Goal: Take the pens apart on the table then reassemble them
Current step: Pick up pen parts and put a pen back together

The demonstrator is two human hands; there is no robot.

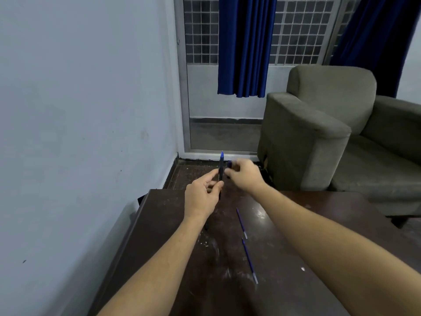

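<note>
While two refills lie loose on the table (319, 224), I'd call this the middle of the job, nowhere near the end. The left hand (200, 199) pinches a pen (221, 167) upright, tip up, with thumb and fingers curled round the lower barrel. It's held out past the table's far edge. The right hand (245, 176) is just beside it, fingertips closed on a small blue piece (229, 164). That could be a cap or an end bit, it's too blurry to be sure. The piece and the pen are close but apart, so I can't tell if it's coming off or going on.

Going by the layout, at least two pens are gutted. The far refill (241, 222) and near refill (250, 261) sit bare on the tabletop, roughly in line. I can't make out their barrels anywhere. What's left, I reckon: sort out the pen in hand, get those refills back in, and close everything up.

Room-wise, the hands are in open air over the floor, so anything dropped there probably misses the table. The wall (79, 110) is close on the left. The sofa (319, 133) sits off to the right, well apart from the hands. The right forearm crosses over the table near the refills, so a careless pull-back could sweep them off. The left forearm runs near the table's left edge.
</note>
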